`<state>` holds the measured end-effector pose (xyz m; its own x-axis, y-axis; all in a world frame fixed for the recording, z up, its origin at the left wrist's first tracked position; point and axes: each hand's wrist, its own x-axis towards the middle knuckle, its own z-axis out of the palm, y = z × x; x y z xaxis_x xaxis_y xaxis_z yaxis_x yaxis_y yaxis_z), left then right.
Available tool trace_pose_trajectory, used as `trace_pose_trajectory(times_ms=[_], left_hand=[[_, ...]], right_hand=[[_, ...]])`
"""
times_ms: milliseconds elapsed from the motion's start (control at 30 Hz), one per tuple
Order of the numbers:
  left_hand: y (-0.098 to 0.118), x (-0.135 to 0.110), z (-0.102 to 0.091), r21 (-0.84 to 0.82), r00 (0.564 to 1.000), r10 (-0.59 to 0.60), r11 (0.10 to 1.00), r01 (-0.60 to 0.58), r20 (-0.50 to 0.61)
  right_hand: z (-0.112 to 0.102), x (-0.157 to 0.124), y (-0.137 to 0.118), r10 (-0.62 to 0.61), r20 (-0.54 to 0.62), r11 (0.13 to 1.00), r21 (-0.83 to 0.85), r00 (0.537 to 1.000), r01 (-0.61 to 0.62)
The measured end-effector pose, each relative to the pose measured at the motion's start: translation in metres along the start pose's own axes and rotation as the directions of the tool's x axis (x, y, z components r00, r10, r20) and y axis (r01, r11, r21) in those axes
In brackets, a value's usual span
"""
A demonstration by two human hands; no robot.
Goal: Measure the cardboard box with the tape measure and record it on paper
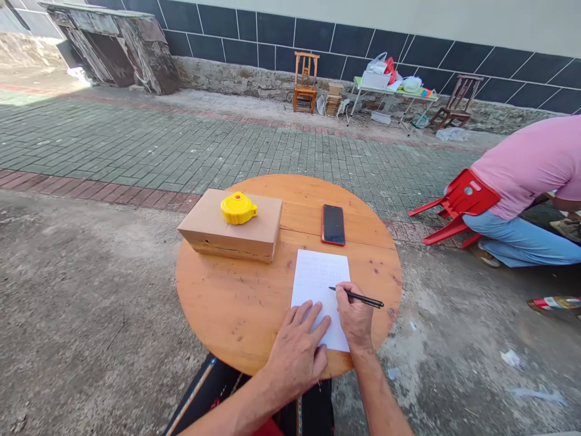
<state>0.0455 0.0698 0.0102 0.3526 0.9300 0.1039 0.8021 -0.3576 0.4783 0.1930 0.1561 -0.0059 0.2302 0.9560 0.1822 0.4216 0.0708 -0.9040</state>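
A white sheet of paper (313, 275) with faint writing on its upper part lies on the round wooden table (236, 303). My right hand (354, 318) grips a black pen (365, 298), its tip at the middle of the sheet. Spread flat over the lower left of the paper, my left hand (299, 345) touches both sheet and tabletop, fingers apart. Beyond the paper lies a dark-screened phone (333, 224) in a red case. To the left, a closed cardboard box (231, 239) carries a yellow tape measure (238, 208) on its top.
At the right, a person in a pink shirt (540, 157) bends low on a red plastic chair (472, 194); a bottle (554, 303) lies nearby. By the wall stand a wooden chair (305, 82), a folding table (388, 89) with bags, and a dark chair (457, 103).
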Motion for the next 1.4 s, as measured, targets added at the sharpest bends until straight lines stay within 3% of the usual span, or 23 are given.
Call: trace_pose_trajectory(times_ms=[500, 1033, 1233, 1400], left_hand=[[-0.0004, 0.0004, 0.0009, -0.001, 1.0, -0.002, 1.0, 0.002, -0.007], [-0.0006, 0.0006, -0.0004, -0.022, 1.0, -0.003, 1.0, 0.003, -0.003], [-0.0006, 0.0004, -0.0003, -0.012, 1.0, 0.007, 1.0, -0.007, -0.011], [-0.0006, 0.0008, 0.0005, -0.014, 1.0, 0.0, 1.0, -0.001, -0.013]], right_hand=[[0.0004, -0.0003, -0.0018, -0.051, 0.027, 0.998, -0.033, 0.998, 0.052], [0.0008, 0.0002, 0.001, -0.005, 0.036, 1.0, -0.018, 0.999, 0.006], [-0.0003, -0.0002, -0.0013, 0.032, 0.026, 0.999, 0.031, 0.999, -0.033], [-0.005, 0.002, -0.0025, 0.105, -0.059, 0.983, 0.154, 0.993, -0.095]])
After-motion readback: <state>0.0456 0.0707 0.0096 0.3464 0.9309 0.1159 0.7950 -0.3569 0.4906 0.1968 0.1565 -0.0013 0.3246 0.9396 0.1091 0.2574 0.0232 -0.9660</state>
